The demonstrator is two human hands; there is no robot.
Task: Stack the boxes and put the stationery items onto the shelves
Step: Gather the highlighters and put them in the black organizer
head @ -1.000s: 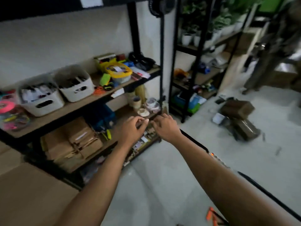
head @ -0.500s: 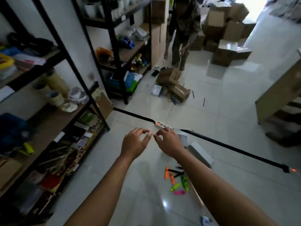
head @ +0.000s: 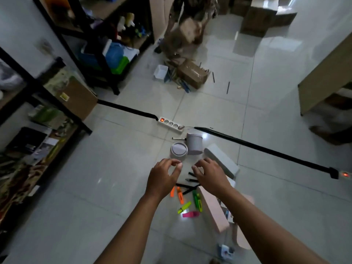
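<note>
Your left hand point(head: 164, 179) and right hand point(head: 209, 176) hover side by side above the pale tiled floor point(head: 106, 180), a small gap between them, fingers loosely curled and holding nothing.

The stationery lies directly below and slightly toward you from both hands. The scattered coloured highlighter pens point(head: 187, 201), in orange, green, yellow and pink, sit on the floor between your forearms, with thin black pens point(head: 187, 185) crossing just beneath your right hand's fingers. Most of the highlighters lie with their long axes running roughly toward and away from you; the pink one lies crosswise.

Just beyond your fingertips lie a round white lidded tub point(head: 178, 150) and a grey cylindrical pen cup point(head: 194, 144), tipped on its side.

A pale pink rectangular box point(head: 212, 209) lies partly under your right forearm.

Judgement: the black pens fall nearer your right hand, the orange highlighters nearer your left. The black metal shelving unit point(head: 62, 103) stands to your left, well apart from the spill.
</note>
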